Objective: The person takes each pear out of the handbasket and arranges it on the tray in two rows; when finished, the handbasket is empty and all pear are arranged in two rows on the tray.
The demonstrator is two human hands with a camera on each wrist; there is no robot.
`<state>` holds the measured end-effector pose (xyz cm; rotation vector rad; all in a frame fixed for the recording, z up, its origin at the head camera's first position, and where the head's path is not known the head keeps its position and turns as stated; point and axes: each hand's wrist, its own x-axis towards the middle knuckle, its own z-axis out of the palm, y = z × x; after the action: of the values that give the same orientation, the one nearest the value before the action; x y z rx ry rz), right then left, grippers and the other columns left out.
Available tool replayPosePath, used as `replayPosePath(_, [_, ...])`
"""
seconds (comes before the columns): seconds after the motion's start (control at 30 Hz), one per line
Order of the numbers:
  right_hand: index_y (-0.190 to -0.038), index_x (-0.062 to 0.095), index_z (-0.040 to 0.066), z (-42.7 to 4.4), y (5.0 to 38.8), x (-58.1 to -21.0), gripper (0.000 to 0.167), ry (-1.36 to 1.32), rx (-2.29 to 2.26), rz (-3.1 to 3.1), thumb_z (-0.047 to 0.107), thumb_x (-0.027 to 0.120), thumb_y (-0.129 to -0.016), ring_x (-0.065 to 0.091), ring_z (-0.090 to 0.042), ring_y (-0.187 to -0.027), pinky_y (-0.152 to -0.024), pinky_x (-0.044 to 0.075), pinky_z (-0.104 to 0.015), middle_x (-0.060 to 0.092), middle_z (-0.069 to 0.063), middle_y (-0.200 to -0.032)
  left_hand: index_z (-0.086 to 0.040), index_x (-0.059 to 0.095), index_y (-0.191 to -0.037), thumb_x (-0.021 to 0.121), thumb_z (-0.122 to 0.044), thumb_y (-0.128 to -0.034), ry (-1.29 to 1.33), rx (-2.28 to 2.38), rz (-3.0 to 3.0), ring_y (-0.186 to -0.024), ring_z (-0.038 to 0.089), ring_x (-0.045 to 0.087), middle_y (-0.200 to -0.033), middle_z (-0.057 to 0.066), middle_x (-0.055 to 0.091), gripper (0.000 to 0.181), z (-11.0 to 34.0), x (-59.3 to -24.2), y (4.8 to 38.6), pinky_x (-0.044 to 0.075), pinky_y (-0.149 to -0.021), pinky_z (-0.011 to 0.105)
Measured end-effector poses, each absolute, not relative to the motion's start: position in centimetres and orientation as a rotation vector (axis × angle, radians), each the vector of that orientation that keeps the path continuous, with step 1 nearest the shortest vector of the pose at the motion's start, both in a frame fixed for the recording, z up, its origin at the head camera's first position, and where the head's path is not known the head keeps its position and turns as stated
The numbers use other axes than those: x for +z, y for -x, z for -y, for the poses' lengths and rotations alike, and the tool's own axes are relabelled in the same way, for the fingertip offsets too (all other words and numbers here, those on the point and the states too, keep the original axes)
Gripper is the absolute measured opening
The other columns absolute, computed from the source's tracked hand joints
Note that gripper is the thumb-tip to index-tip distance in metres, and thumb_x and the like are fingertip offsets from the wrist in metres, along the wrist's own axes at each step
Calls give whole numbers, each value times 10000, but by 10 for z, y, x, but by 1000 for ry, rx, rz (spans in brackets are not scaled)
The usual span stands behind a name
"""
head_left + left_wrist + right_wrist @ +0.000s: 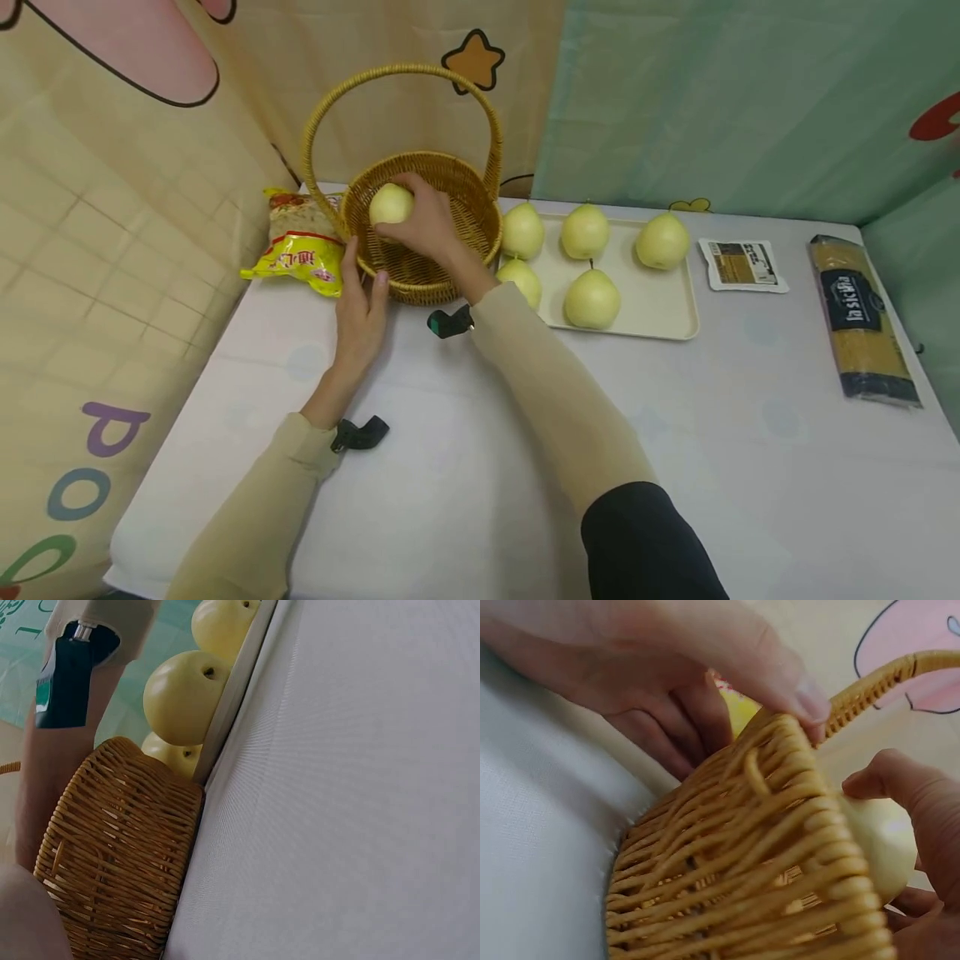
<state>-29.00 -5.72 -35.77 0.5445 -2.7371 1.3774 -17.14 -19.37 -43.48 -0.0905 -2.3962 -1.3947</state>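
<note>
My right hand (pixel 429 221) pinches a pale yellow-green pear (pixel 390 204) between thumb and fingers, inside the opening of a round woven wicker basket (pixel 423 292). In the right wrist view part of this pear (pixel 889 844) shows behind the basket rim. My left hand (pixel 360 325) rests against the outside of the basket at its left front, near the foot of the tall handle (pixel 405 68). Its fingers are fairly straight, and one fingertip touches the rim in the right wrist view. Several more pears (pixel 592 300) sit on a cream tray (pixel 660 312) right of the basket.
A yellow-and-clear food packet (pixel 300 250) lies left of the basket. Beyond the tray are a small white pouch (pixel 742 265) and a long pasta packet (pixel 862 317) near the table's right edge. Printed curtains (pixel 712 100) hang behind the white-covered table (pixel 450 467).
</note>
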Motion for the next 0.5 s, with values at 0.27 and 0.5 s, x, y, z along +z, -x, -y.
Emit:
replayPosePath(0.27, [-1500,536,201,30,268,-329,761,-563,1366,2719,374,843,-826,576,-230,-1251,-973,503,-350,617,13,-1458,-182,180,-1693,484,-372,-1124,79,-1397,2390,-1591,246,280,-1753,8,225,673,191,-434,171,255,-1295,474])
replayPosePath(0.5, [-1498,553,225,2,243,-306,747,-587,1322,2680,373,815,-815,634,-175,-1187,-959,522,-347,629,48,-1451,-196,185,-1692,495,-322,-1124,61,-1399,2394,-1578,260,308,-1745,44,257,659,193,-434,169,269,-1288,487])
